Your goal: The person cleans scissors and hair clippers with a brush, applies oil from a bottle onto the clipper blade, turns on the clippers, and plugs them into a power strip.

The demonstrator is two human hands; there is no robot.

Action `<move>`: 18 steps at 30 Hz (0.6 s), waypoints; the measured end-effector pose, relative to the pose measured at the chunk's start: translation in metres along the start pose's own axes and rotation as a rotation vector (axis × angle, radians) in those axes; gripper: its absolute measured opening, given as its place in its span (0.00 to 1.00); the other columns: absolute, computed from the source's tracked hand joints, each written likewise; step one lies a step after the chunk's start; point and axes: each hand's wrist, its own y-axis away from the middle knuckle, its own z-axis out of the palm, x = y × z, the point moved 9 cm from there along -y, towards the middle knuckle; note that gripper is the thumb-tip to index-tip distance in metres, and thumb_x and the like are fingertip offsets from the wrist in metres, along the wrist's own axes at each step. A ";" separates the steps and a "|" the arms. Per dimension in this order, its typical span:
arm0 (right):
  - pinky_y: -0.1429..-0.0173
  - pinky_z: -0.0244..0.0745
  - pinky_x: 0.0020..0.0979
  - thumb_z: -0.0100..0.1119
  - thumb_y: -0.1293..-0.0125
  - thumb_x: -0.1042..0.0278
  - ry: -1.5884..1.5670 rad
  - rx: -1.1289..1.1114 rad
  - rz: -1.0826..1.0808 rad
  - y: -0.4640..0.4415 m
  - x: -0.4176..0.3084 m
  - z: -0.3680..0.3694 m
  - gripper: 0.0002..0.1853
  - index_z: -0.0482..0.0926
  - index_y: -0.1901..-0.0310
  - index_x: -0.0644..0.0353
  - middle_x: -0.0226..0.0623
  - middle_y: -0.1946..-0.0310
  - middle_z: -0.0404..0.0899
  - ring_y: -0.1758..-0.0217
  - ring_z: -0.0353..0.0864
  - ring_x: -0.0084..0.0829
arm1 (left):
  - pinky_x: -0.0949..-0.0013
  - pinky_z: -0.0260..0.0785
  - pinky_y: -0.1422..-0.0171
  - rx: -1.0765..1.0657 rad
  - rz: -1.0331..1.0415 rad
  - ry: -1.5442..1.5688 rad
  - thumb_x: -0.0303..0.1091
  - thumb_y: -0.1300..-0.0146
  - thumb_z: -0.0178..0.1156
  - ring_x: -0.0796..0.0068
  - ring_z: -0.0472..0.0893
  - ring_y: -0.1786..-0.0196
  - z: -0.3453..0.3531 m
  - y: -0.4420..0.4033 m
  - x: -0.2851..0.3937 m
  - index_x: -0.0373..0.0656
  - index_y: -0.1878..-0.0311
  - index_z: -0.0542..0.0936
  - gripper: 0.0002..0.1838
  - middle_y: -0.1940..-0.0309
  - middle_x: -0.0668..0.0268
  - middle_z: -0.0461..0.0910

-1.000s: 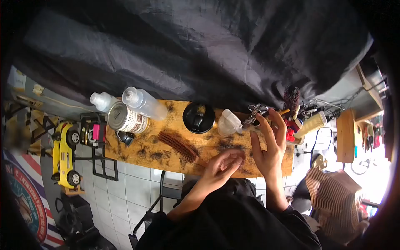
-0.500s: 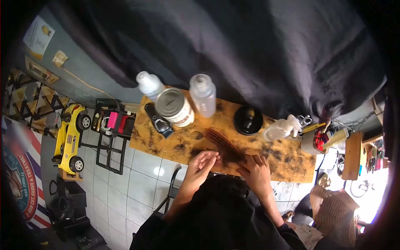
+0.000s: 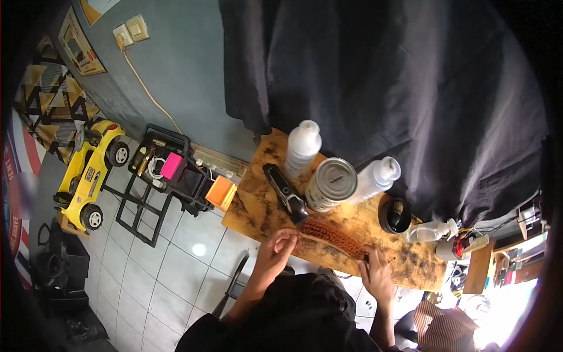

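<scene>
The bristle brush (image 3: pixel 331 236) lies by the tabletop's (image 3: pixel 249 214) near edge, seemingly for easy reach: right hand (image 3: pixel 379 274) at its right end (gripping or merely touching, I cannot tell), left hand (image 3: pixel 273 257) loosely curled, hold unclear, below the hair clipper (image 3: pixel 285 190)

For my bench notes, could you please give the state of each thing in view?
hair clipper, lying down; power unclear
brush, bristles facing up
can, upright, slotted lid on
left plastic bottle, upright
right plastic bottle, upright
spray bottle, upright
black bowl, holding something dark
left wall socket, plug in
right hand, bent at the brush's end; grip unclear
left hand, loosely curled, nothing seen in it
</scene>
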 end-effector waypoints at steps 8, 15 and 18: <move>0.64 0.73 0.43 0.64 0.41 0.68 -0.219 -0.031 -0.003 -0.082 -0.109 0.045 0.23 0.70 0.47 0.70 0.55 0.60 0.75 0.66 0.77 0.53 | 0.70 0.70 0.40 0.027 -0.075 0.099 0.28 0.30 0.52 0.72 0.77 0.44 -0.046 -0.026 0.025 0.31 0.39 0.69 0.19 0.47 0.59 0.76; 0.59 0.79 0.46 0.65 0.41 0.56 0.132 -0.027 0.048 -0.125 -0.119 0.088 0.29 0.70 0.47 0.71 0.53 0.41 0.67 0.59 0.80 0.56 | 0.70 0.65 0.34 -0.081 -0.139 0.066 0.37 0.28 0.51 0.69 0.71 0.37 -0.046 -0.029 0.033 0.27 0.36 0.65 0.25 0.41 0.54 0.71; 0.60 0.79 0.46 0.65 0.42 0.58 0.187 -0.121 0.101 -0.134 -0.111 0.104 0.27 0.71 0.49 0.72 0.52 0.39 0.67 0.58 0.80 0.55 | 0.69 0.65 0.33 -0.052 -0.152 0.001 0.35 0.29 0.50 0.67 0.71 0.36 -0.051 -0.029 0.038 0.26 0.36 0.65 0.25 0.40 0.52 0.70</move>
